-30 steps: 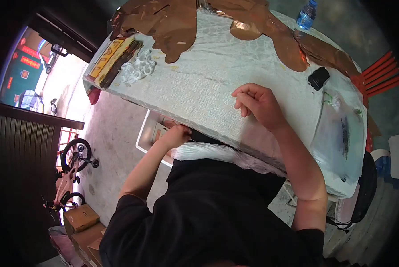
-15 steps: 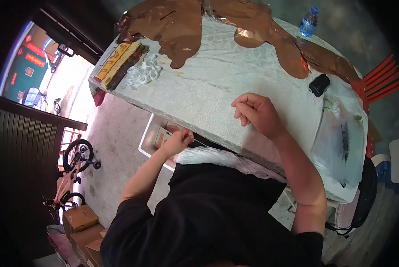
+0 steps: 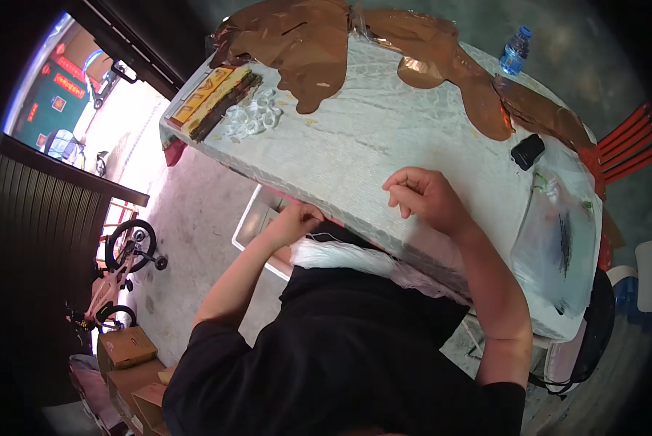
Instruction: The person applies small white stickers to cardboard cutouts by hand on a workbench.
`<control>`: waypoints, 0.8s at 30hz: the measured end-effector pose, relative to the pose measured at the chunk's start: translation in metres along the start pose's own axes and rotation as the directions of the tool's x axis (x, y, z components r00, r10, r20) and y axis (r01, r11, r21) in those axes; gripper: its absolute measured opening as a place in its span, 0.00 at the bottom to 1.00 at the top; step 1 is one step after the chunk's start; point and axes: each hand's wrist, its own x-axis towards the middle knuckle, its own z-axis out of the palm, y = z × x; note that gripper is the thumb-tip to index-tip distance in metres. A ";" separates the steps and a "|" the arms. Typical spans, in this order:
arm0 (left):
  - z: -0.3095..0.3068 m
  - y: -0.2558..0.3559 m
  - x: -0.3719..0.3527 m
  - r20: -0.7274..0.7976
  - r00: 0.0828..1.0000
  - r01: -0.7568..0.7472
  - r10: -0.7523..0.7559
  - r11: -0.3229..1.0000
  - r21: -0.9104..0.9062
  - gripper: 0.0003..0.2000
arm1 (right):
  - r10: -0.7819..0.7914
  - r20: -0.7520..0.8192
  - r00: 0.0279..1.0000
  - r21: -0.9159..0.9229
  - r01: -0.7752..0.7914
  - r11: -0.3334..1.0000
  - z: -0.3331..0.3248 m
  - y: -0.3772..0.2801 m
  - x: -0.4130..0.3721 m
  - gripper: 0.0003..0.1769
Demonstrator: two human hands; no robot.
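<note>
My left hand (image 3: 297, 221) is at the near edge of the table (image 3: 362, 152), its fingers curled together just above a bundle of white strands (image 3: 340, 256) lying across my lap. Over the tabletop, my right hand (image 3: 429, 198) has thumb and fingers drawn together in a pinch. Anything held in either hand is too fine to make out. Toward the left end of the table lies a loose pile of white loops (image 3: 252, 115), beside a yellow and brown packet (image 3: 213, 102).
Brown shiny sheets (image 3: 290, 51) cover the far edge. A water bottle (image 3: 515, 51), a small black object (image 3: 527, 152) and a clear plastic bag (image 3: 555, 240) are on the right. Below the table's left side stands a white box (image 3: 247, 221). Cardboard boxes (image 3: 127, 347) and a bicycle (image 3: 111, 291) are on the floor.
The view has shifted slightly, so the table appears lower and further right. My left hand is now closer against the table edge. My right hand keeps its pinch over the table.
</note>
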 end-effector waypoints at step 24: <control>-0.022 0.127 -0.038 -0.138 0.966 -0.258 0.218 0.853 -0.454 0.04 | 0.089 0.395 0.914 -0.079 -0.063 0.995 0.036 -0.027 -0.013 0.12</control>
